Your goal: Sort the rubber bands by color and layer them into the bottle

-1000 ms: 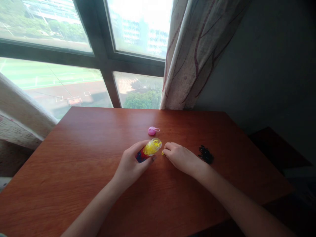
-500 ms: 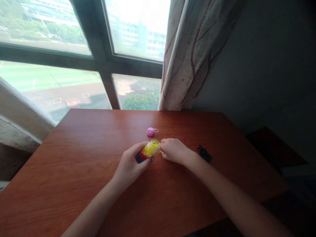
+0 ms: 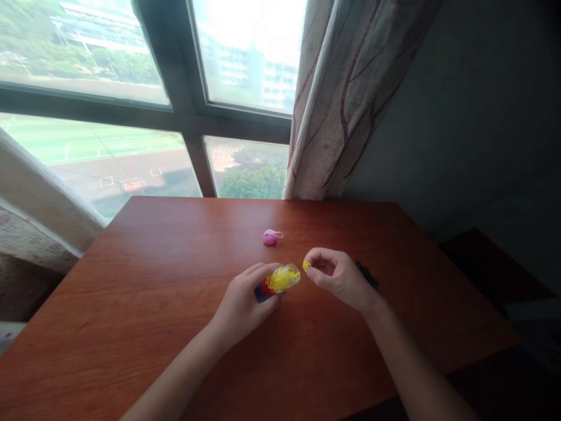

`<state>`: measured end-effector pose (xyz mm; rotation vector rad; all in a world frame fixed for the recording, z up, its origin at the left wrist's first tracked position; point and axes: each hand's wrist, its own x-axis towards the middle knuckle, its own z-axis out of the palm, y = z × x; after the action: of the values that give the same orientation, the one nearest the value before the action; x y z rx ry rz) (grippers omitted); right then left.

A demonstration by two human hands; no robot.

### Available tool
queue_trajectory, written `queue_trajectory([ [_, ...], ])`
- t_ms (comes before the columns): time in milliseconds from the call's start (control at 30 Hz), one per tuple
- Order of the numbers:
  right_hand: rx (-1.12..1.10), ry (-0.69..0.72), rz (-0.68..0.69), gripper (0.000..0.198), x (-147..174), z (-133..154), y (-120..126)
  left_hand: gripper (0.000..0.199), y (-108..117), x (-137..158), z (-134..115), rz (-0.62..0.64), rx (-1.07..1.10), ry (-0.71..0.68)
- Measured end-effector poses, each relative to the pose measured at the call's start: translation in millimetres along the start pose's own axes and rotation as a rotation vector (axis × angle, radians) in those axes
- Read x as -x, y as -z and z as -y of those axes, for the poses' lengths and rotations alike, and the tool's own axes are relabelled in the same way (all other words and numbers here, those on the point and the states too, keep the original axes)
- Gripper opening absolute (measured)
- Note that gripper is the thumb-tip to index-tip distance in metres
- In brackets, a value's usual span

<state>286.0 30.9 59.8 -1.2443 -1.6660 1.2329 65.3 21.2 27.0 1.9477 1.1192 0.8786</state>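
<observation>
My left hand (image 3: pixel 246 295) is closed around a small clear jar (image 3: pixel 280 279), tilted with its open mouth to the right. Yellow rubber bands (image 3: pixel 283 279) fill the jar near the mouth, with red and dark blue ones deeper in. Just right of the mouth, my right hand (image 3: pixel 339 275) pinches a yellow rubber band (image 3: pixel 306 265) between thumb and forefinger, apart from the jar. Whether it is one band or more is too small to tell. Beyond the jar lies a pink lid (image 3: pixel 270 237) with a loop.
A bunch of black bands or cord (image 3: pixel 367 275) lies behind my right hand, partly hidden by it. The wooden table (image 3: pixel 175 327) runs up to the window, with a patterned curtain (image 3: pixel 333 105) at its back.
My right hand has drawn away from the jar's mouth to the right, with yellow rubber band in its fingertips. The jar in my left hand sits slightly further right and lower in view.
</observation>
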Motion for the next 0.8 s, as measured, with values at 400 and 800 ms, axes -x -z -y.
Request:
queue_trajectory([
  [400, 0.559, 0.148, -0.046, 0.011, 10.1, 40.3, -13.1, 0.036, -4.5, 2.6, -1.9, 0.005, -0.048, -0.040],
  [800, 0.501, -0.093, 0.321, 0.060, 28.4, 61.6, -13.1, 0.035, -1.7, 0.7, -0.8, -0.121, 0.036, -0.043],
])
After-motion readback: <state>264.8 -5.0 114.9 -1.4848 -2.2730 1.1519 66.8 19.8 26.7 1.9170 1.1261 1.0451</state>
